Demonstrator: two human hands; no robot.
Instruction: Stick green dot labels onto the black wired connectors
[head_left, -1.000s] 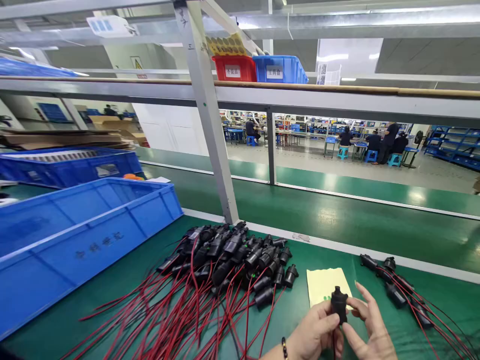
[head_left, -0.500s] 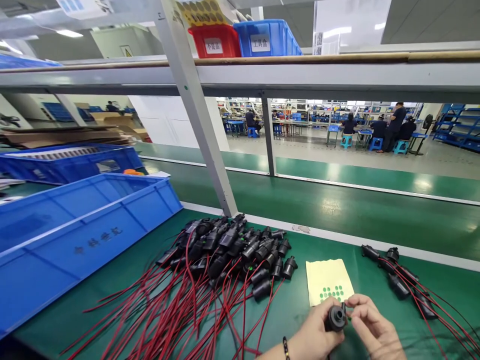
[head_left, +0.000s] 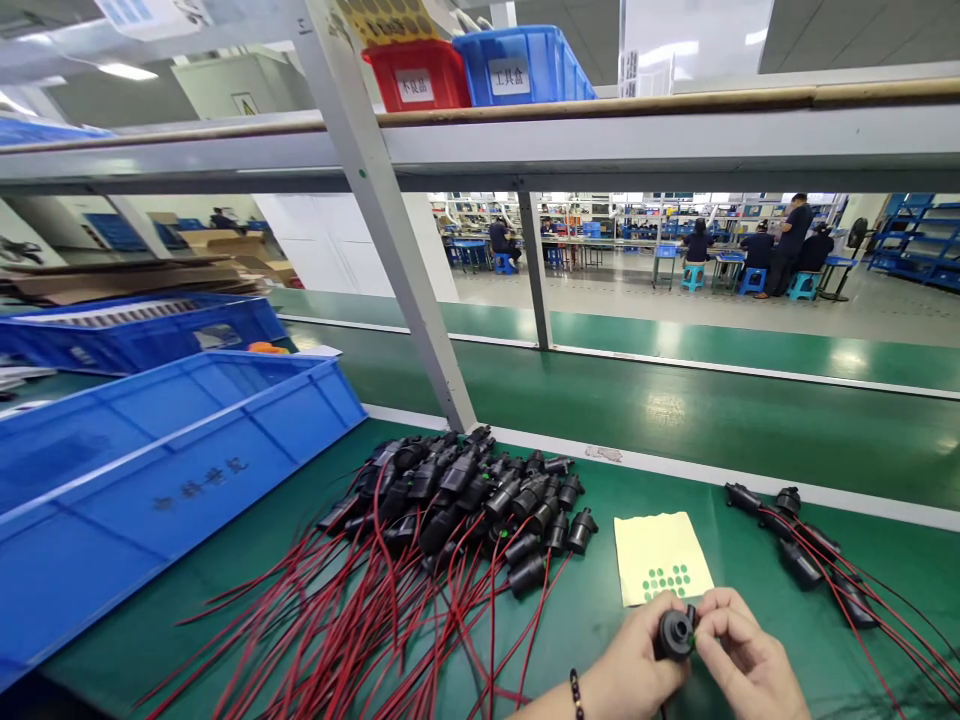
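My left hand point(head_left: 634, 665) grips a black cylindrical connector point(head_left: 674, 634) low in the view, its round end facing the camera. My right hand point(head_left: 742, 655) pinches at the connector's right side, fingers curled together against it. Just beyond the hands lies a pale yellow sheet point(head_left: 661, 556) carrying several green dot stickers. A large pile of black connectors with red wires point(head_left: 465, 500) spreads across the green mat to the left of the hands. A smaller group of the same connectors point(head_left: 799, 550) lies to the right.
A big blue bin point(head_left: 150, 470) stands on the left, another blue bin point(head_left: 135, 330) behind it. A grey slanted post point(head_left: 390, 230) rises behind the pile. Red and blue boxes point(head_left: 465, 70) sit on the shelf overhead. A green conveyor point(head_left: 675, 400) runs behind; people work far off.
The connector was upright between my fingers; now it is turned with its round end towards me, and my right fingers have closed on its side. The view tilted down slightly.
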